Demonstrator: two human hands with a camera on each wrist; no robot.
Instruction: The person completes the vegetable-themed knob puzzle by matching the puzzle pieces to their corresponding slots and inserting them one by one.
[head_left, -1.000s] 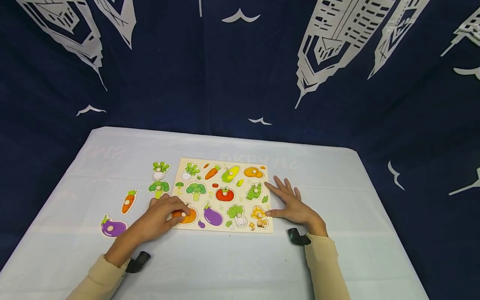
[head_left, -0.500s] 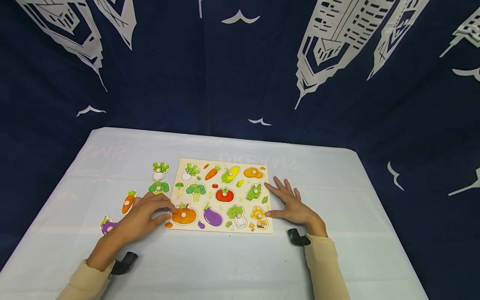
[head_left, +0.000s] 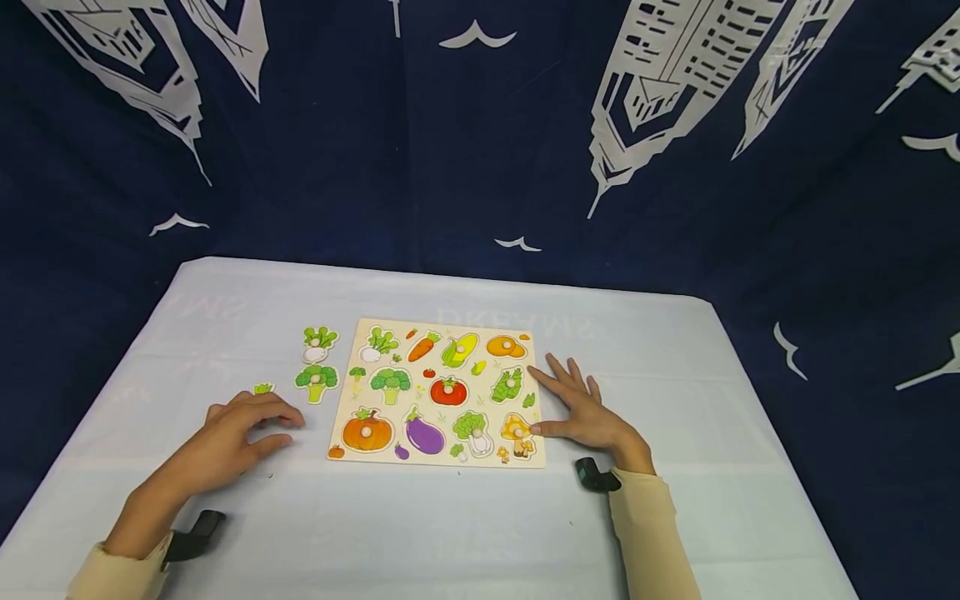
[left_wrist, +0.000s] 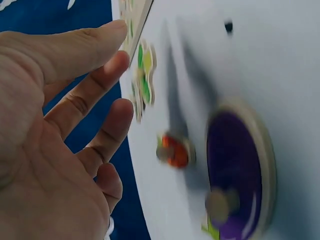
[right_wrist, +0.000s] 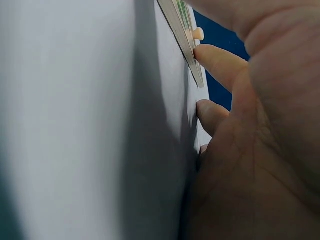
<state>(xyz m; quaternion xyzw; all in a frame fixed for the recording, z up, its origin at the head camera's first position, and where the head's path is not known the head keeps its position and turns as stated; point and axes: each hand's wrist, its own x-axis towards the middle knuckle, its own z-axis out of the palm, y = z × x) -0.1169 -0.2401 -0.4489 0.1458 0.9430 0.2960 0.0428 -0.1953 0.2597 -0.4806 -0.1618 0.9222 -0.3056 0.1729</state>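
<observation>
Fingers apart and holding nothing, my left hand [head_left: 225, 446] hovers over the table left of the vegetable puzzle board [head_left: 442, 457]. Below it in the left wrist view lie a purple eggplant piece [left_wrist: 237, 165] with a wooden knob and an orange carrot piece [left_wrist: 179, 151]. In the head view the hand covers the eggplant and all but the carrot's leaf tip [head_left: 263, 387]. My right hand [head_left: 588, 417] is spread at the board's right edge, thumb and index finger touching it. A knobbed pumpkin piece [head_left: 367, 432] sits in the board's lower left slot.
A turnip piece [head_left: 318, 343] and a broccoli piece [head_left: 317, 382] lie left of the board on the white tablecloth [head_left: 450, 542]. Knobbed pieces on the board include a tomato [head_left: 448, 392] and mushrooms [head_left: 517, 435]. A dark blue printed curtain [head_left: 480, 150] hangs behind.
My left hand has let go of the pumpkin piece in the board and moved left, over the carrot and eggplant pieces. The right hand has stayed at the board's edge.
</observation>
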